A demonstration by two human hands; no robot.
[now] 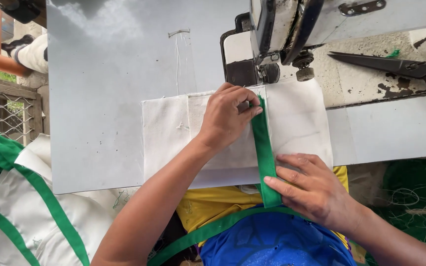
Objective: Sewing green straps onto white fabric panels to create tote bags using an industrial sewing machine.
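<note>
**Head view: green strip lined up at the needle**

We pin the soft green fabric strip (264, 152) onto the white cloth panel (297, 123) on the grey bench (99, 98). Left hand (228, 118) pinches its top end; right hand (311, 189) presses its lower end flat, fingers spread. Limp and light, it seems best held at both ends.

Left hand (228, 116) lies flat on white cloth (297, 123), fingertips pinching top end of green strip (264, 152) just below sewing machine (282, 34) presser area. Right hand (311, 189) presses strip's near end w/ fingers spread, at table (99, 98) edge. Strip runs far-to-near across cloth, roughly mid-piece. Scissors (400, 66) lie far right on worn machine bed, well apart from both hands. Near left: pile of white bags w/ green trim (30, 202). Blue-and-yellow cloth (267, 241) sits near, under right wrist. Loose threads on table far of cloth.
</note>
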